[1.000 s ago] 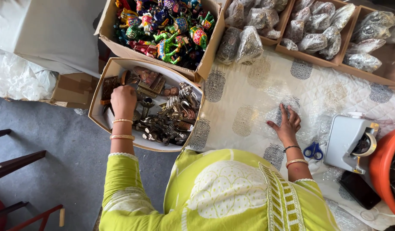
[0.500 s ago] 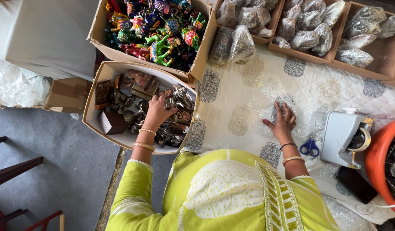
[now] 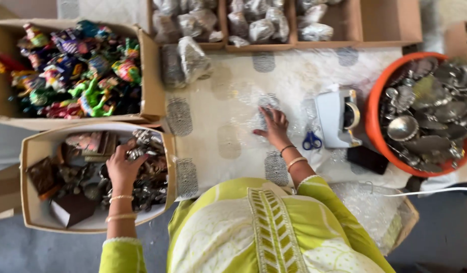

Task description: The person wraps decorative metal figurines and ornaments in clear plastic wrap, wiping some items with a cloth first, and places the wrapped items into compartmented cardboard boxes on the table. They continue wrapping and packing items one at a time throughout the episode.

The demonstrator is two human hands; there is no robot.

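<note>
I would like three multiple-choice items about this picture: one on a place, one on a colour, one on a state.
1. Where is the left hand?
A. in the box of metal pieces
B. on the scissors
C. in the orange tub

2. What colour are the handles of the scissors?
A. red
B. blue
C. green

3. How does the right hand lie?
A. closed in a fist
B. lifted, holding a bag
C. flat, fingers spread, on the bubble wrap

Answers: 1 A, it reaches among the metal items in the lower left box. 2 B, both loops are blue. 3 C, the palm is down on the clear sheet.
</note>
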